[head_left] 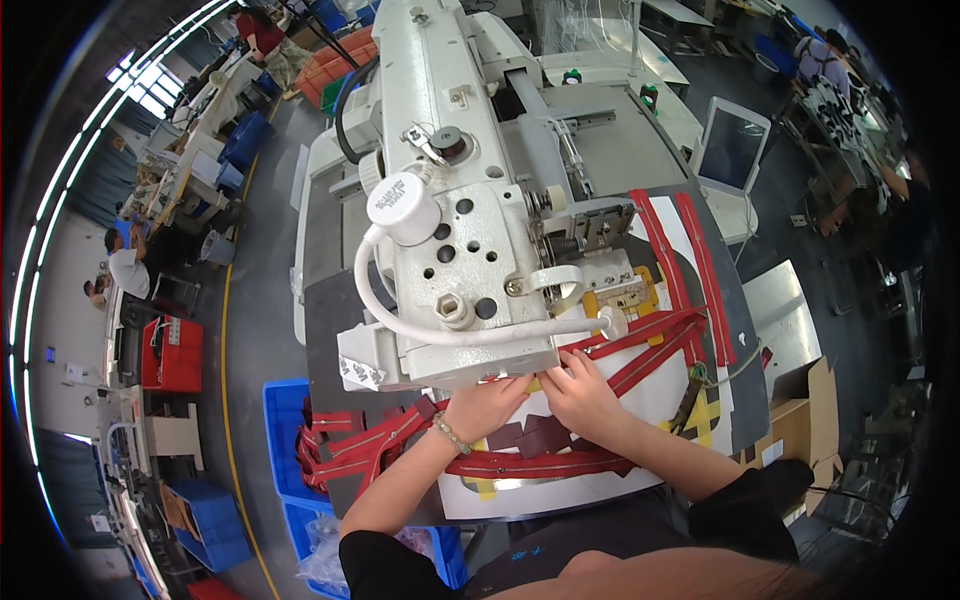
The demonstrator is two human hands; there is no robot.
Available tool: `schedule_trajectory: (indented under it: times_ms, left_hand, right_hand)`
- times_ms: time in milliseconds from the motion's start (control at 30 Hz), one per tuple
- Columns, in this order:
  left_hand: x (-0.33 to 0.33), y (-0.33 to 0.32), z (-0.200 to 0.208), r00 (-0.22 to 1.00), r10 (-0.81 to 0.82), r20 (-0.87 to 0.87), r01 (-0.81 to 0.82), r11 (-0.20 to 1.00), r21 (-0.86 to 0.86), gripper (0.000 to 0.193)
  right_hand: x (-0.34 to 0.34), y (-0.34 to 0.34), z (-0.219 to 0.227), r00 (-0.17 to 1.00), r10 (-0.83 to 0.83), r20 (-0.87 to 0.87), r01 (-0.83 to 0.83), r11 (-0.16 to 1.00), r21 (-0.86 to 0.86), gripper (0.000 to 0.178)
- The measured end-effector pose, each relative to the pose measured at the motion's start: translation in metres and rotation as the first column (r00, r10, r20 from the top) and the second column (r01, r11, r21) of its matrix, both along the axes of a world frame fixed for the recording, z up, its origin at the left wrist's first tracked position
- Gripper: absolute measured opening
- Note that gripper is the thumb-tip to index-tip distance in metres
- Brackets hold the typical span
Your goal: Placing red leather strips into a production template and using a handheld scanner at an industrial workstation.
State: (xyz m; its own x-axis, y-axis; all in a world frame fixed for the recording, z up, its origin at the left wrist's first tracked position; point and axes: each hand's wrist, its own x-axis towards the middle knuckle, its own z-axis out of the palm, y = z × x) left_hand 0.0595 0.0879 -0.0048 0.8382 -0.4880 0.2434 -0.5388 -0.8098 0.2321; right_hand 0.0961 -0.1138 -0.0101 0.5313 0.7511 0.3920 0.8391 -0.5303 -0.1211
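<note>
The left hand point(488, 405) and right hand point(580, 395) are resting half-curled beneath the white metal sewing-machine head point(465, 278) — their grip I cannot tell. Long red zipper strips point(545, 464) are lying near the dark grey tabletop's point(328, 335) front edge — loose overlaps could be causing snags.

Toward the near edge of the worktop point(750, 412), the sewing machine point(470, 270) partly hides fingertips of the left hand point(485, 408) and right hand point(585, 400) (what they touch cannot be told).
</note>
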Motion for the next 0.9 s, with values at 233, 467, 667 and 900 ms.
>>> schedule_trajectory:
  times_ms: [233, 467, 667, 900]
  left_hand:
    - [-0.005, -0.004, -0.004, 0.999, 0.036, 0.017, -0.036, 0.999, -0.015, 0.042]
    - [-0.016, -0.013, -0.010, 0.980, 0.185, 0.073, -0.188, 0.982, 0.031, 0.036]
    - [-0.026, -0.025, -0.015, 0.906, 0.381, 0.187, -0.387, 0.922, -0.006, 0.040]
    - [-0.031, -0.029, -0.021, 0.878, 0.441, 0.188, -0.459, 0.886, 0.066, 0.046]
  right_hand:
    - [-0.001, -0.001, -0.003, 1.000, 0.010, 0.011, -0.010, 1.000, -0.020, 0.036]
    - [-0.001, -0.001, -0.002, 1.000, 0.002, 0.016, -0.002, 1.000, -0.012, 0.035]
    - [-0.002, -0.001, -0.005, 0.999, -0.024, 0.030, 0.024, 1.000, 0.003, 0.036]
    - [-0.001, 0.000, -0.001, 1.000, -0.011, 0.006, 0.011, 1.000, 0.011, 0.037]
